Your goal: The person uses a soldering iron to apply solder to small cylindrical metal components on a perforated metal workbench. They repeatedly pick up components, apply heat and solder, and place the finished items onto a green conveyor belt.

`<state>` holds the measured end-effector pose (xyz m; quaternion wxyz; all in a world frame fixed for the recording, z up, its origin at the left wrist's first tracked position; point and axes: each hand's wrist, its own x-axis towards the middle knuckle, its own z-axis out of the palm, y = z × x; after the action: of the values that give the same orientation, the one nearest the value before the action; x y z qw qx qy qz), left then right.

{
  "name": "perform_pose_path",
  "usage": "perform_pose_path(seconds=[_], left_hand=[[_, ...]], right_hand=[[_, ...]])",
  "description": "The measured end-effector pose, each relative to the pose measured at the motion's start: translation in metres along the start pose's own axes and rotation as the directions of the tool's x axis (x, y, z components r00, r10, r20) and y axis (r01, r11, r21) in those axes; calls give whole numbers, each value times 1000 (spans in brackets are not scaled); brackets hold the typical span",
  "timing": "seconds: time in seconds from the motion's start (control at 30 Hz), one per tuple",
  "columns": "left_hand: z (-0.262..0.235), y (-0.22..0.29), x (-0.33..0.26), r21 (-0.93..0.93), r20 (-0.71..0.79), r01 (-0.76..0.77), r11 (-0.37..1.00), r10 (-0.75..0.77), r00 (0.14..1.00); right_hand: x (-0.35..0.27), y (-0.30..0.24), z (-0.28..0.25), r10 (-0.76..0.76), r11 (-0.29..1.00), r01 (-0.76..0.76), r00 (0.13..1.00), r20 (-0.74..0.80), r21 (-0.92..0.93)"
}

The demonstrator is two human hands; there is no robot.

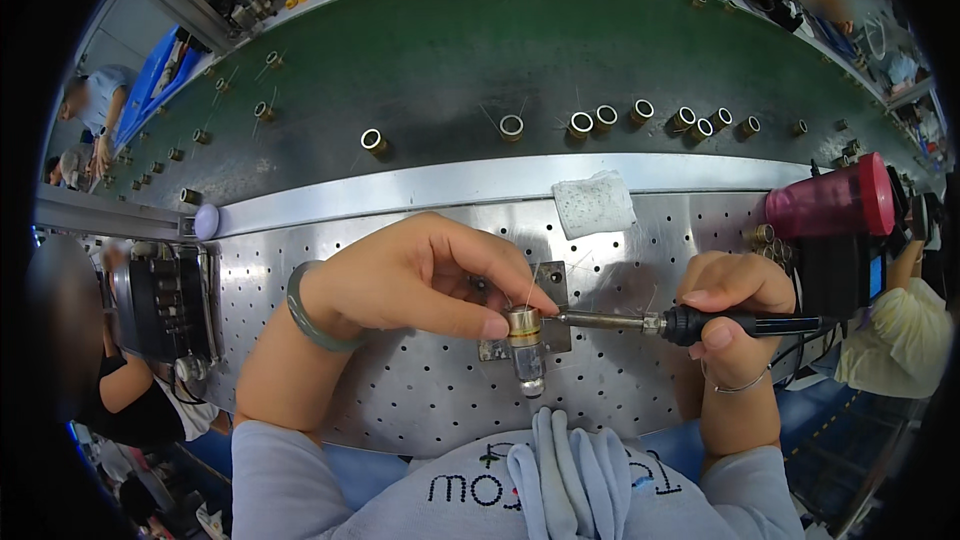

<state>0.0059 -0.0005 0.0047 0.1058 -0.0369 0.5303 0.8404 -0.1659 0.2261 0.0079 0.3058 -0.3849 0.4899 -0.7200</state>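
My left hand (425, 275) has its thumb and index finger closed about the top of a small brass-coloured cylinder (523, 321). That cylinder sits upright on a metal post (529, 368), and thin wires stand up from it by my fingertips. In my right hand (738, 305) is a soldering iron (690, 324) with a black handle, held level. Its metal shaft points left, and the tip meets or nearly meets the cylinder's right side; my index finger partly hides that spot. Behind the post lies a dark metal plate (557, 285) on the perforated metal worktop (400, 390).
A white sponge or cloth pad (594, 204) lies at the worktop's far edge. Beyond runs a green conveyor belt (440, 60) carrying several brass cylinders (581, 124). At right stands a pink translucent cup (835, 197); at left, a black device (165, 300). Other people work at both sides.
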Motion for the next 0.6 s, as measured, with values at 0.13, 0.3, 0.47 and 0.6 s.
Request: perform_pose_path(seconds=[0.13,0.3,0.47,0.6], left_hand=[[2,-4,1,-40,-10,20,999,-20,1000],[1,-7,2,-70,-31,53,996,-55,998],[1,-7,2,-61,-46,64,996,-67,997],[3,-5,2,-70,-46,63,996,-67,997]], right_hand=[[2,5,0,-53,999,52,996,68,9],[4,10,1,-67,998,65,992,109,16],[5,10,0,-78,997,81,992,100,-17],[5,10,-4,-89,996,86,990,112,32]])
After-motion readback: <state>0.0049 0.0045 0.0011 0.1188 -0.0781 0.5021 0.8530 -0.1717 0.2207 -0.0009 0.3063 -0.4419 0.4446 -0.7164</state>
